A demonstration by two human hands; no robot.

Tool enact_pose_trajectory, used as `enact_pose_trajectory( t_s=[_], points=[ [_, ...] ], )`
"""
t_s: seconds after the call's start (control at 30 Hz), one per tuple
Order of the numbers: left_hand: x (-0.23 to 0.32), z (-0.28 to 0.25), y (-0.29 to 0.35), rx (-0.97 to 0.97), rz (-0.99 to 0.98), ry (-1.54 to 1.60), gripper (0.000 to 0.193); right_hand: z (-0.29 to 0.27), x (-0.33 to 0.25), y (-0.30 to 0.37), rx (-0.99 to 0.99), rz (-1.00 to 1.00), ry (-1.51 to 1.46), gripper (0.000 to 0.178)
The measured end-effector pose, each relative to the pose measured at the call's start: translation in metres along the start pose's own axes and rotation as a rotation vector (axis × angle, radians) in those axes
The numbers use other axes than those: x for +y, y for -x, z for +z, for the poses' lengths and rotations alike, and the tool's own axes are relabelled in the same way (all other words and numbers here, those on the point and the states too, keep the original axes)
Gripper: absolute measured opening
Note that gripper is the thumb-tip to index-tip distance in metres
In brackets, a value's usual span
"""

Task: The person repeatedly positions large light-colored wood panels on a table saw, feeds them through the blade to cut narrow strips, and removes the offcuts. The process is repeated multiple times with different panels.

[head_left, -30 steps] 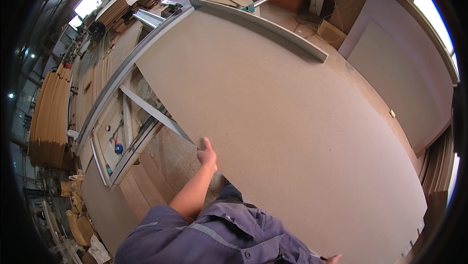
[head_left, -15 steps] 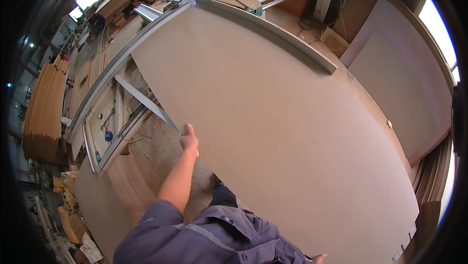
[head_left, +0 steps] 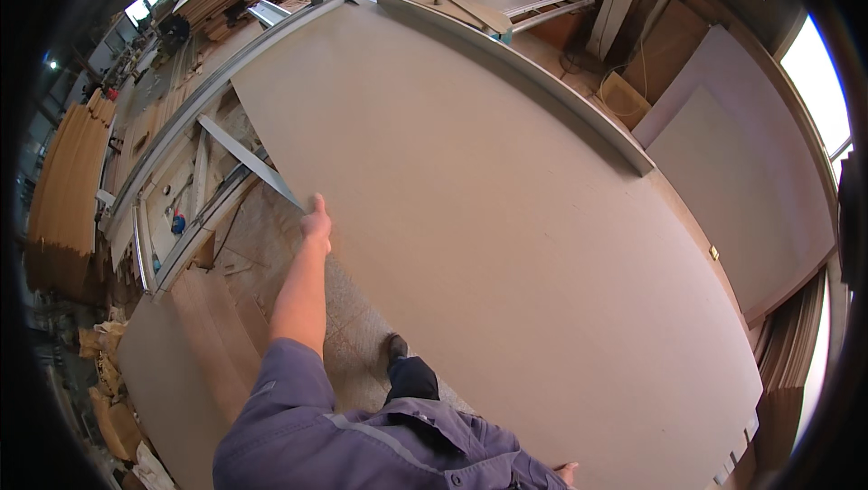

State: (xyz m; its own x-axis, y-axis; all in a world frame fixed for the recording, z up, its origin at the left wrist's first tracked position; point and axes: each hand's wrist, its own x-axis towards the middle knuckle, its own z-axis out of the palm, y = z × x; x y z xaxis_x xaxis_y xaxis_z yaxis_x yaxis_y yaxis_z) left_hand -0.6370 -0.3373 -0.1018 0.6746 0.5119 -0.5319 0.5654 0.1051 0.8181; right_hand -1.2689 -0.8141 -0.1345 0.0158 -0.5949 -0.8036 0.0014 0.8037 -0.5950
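Note:
A large flat beige-grey board fills the middle of the view. My left hand grips its left edge, thumb on top, fingers curled underneath and mostly hidden. At the bottom, beside my shirt, my right hand shows only in part; it is closed at the board's near edge. A long metal fence stands along the board's far side. Under the left edge runs a pale metal arm, close to my left hand. A metal rail passes by the board's far left corner.
A framed opening at left holds a small blue tape measure. Stacked brown sheets stand farther left. Another large panel leans at right, above more upright sheets. My shoe is on the floor beside the board.
My left hand has moved farther forward and left in the view, still on the board's edge. My shoe now shows. The fence's near end appears lower and farther right as the view shifts.

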Motion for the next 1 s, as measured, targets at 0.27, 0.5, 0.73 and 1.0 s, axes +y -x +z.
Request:
enact_pose_trajectory(
  t_s=[0.27,0.5,0.73,1.0],
  points=[
    [-0.016,-0.004,-0.017,-0.025,0.049,0.035,0.099,-0.034,0.023,-0.012,-0.134,0.086,0.072,0.061],
    [-0.108,-0.011,0.096,-0.194,0.002,0.212,0.103,-0.024,0.03,0.044,-0.551,0.037,0.542,0.06],
    [-0.328,0.037,0.482,-0.397,-0.03,0.413,0.073,-0.011,-0.004,0.101,-0.636,0.544,0.244,0.05],
    [-0.354,0.057,0.549,-0.315,-0.028,0.479,0.058,-0.221,-0.296,-0.002,-0.676,-0.663,0.74,0.035]
  ],
)
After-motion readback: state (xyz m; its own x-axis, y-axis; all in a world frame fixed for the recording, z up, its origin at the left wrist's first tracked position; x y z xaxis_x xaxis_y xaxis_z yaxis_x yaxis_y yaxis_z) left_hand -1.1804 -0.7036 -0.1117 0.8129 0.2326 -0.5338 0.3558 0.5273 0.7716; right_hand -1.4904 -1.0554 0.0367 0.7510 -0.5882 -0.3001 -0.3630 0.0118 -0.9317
